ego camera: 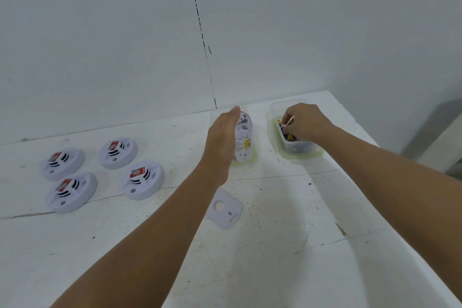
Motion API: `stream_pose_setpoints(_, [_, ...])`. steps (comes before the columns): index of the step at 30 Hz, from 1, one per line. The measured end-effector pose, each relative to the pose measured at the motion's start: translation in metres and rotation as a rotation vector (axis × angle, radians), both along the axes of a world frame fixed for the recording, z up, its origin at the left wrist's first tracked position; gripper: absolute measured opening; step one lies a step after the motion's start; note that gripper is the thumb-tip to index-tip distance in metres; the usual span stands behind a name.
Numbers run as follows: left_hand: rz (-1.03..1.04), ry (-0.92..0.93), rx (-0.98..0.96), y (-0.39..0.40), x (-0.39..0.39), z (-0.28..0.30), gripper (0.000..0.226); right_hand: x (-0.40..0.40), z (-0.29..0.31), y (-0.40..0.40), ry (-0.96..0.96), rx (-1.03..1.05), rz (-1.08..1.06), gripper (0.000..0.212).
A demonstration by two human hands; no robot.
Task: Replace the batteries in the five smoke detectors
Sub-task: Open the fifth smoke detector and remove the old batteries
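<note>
Our left hand [225, 130] holds a smoke detector [243, 141] on its edge, and our right hand [306, 122] pinches a battery [283, 125] in the box [277, 110] of batteries.

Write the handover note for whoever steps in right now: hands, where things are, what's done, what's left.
Left hand: holds one smoke detector on edge, back side showing, above an empty clear tub.
Right hand: reaching into the battery tub, fingers curled round something small; whether it is a battery cannot be told.
Backplate: off, lying flat on the table near the left forearm.
Four detectors: face up in a group at the left, backs hidden.
Done: the held unit is opened.
Left: fit its battery, refit the backplate, then check the other four.
</note>
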State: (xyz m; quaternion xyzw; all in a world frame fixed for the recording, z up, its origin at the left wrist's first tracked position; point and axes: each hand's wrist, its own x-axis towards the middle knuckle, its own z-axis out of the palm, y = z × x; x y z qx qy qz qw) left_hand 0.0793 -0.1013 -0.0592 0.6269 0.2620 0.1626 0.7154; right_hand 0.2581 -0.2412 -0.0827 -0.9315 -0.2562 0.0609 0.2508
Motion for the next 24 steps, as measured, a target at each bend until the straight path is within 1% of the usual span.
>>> stream_pose_setpoints(3, [-0.006,0.015,0.003,0.000,-0.002,0.002,0.052,-0.002,0.004,-0.004,0.016,0.026,0.004,0.010])
stream_pose_setpoints(6, [-0.005,0.015,0.000,0.001,-0.004,0.001,0.047,-0.004,0.013,-0.004,0.032,0.107,-0.035,0.008])
stream_pose_setpoints(8, [-0.004,0.014,-0.004,0.001,-0.005,0.002,0.045,-0.007,0.018,-0.003,0.085,0.177,-0.072,0.012])
stream_pose_setpoints(10, [-0.006,0.013,-0.008,0.000,-0.008,0.004,0.051,-0.008,0.020,-0.003,0.156,0.211,-0.082,0.013])
stream_pose_setpoints(12, [-0.003,0.009,-0.010,0.001,-0.010,0.006,0.050,-0.008,0.018,-0.004,0.224,0.170,-0.050,0.020])
stream_pose_setpoints(14, [0.005,0.007,-0.010,0.002,-0.012,0.007,0.041,-0.006,0.013,-0.006,0.253,0.114,-0.014,0.028])
stream_pose_setpoints(18, [0.014,0.011,-0.017,0.005,-0.017,0.010,0.036,-0.003,0.009,-0.013,0.189,0.041,0.025,0.040])
stream_pose_setpoints(24, [0.024,-0.005,-0.058,0.011,-0.027,0.012,0.030,0.001,0.010,-0.019,0.097,-0.036,0.048,0.032])
